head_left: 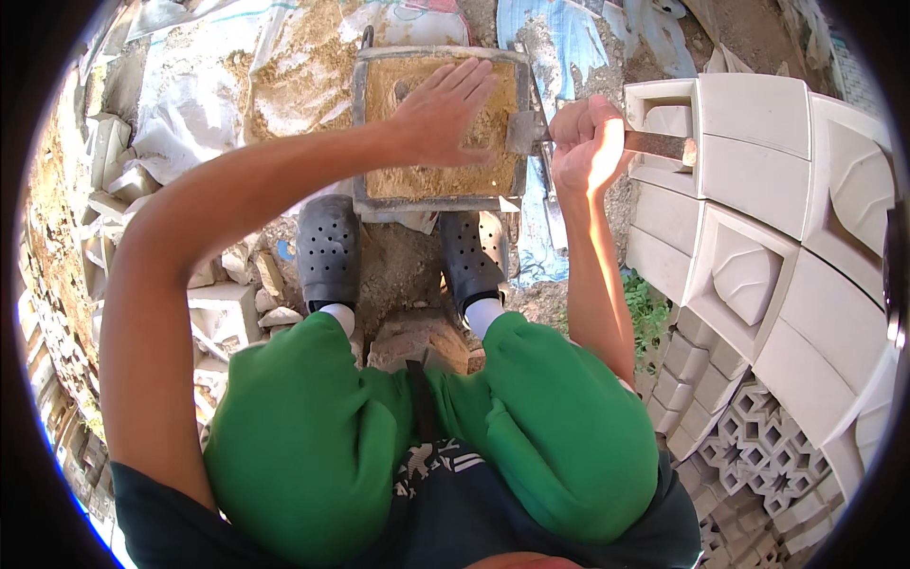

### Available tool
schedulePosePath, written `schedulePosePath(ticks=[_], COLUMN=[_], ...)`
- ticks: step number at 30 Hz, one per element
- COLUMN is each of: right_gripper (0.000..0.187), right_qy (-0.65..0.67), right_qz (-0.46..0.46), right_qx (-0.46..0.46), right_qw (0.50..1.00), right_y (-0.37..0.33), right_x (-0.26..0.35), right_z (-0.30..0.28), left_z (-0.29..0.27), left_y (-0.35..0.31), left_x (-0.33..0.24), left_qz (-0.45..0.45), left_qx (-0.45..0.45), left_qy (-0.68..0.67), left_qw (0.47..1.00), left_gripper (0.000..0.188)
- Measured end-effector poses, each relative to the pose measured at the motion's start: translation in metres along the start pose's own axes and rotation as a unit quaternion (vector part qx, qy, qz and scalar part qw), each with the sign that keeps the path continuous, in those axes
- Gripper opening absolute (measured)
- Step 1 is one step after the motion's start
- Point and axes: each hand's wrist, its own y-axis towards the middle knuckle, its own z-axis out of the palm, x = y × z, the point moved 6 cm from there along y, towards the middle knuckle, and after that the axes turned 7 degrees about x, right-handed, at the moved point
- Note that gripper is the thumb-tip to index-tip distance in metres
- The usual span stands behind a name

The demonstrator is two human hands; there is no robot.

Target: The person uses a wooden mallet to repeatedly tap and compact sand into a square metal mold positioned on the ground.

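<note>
The left hand [441, 109] lies flat, palm down and fingers spread, on the damp yellow-brown sand mix that fills a square grey metal mould frame [359, 114]. Its grip is apart, holding nothing, only pressing on the sand surface. The mould sits on the ground directly ahead of the person's feet, its near edge just beyond the toes of two dark grey perforated clogs [329, 248].

The right hand [586, 144] is at the mould's right edge, its grip clamped in a fist around the handle of a flat metal trowel [654, 144]. The handle end sticks out to the right of the fist towards the stacked blocks, and a grey metal blade shows to the left of the fist, touching the mould's right rim.

The person squats with knees in bright green trousers [313, 427], white socks showing above the clogs.

To the right stands a stack of pale cream cast concrete blocks with leaf-shaped recesses [758, 190], close beside the right hand. Lower right lie grey lattice-patterned concrete blocks [758, 427]. A heap of loose yellow sand [294, 76] rests on white sacking just left of the mould, and broken pale rubble pieces [227, 303] are scattered on the ground at the left.
</note>
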Motion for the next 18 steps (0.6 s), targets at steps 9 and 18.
schedulePosePath(ticks=[9, 18], right_gripper=[0.046, 0.046], right_qy=[-0.013, 0.091], right_qz=[-0.009, 0.003], right_qx=[0.000, 0.018], right_qw=[1.000, 0.996], right_y=[0.022, 0.029], right_x=[0.001, -0.002], right_z=[-0.004, -0.011], left_z=[0.011, 0.013], left_y=[0.008, 0.022], left_x=[-0.015, -0.002], left_qz=[0.051, 0.059], left_qx=[-0.094, -0.102], left_qy=[-0.066, -0.056], left_qw=[0.992, 0.991], left_gripper=[0.113, 0.109])
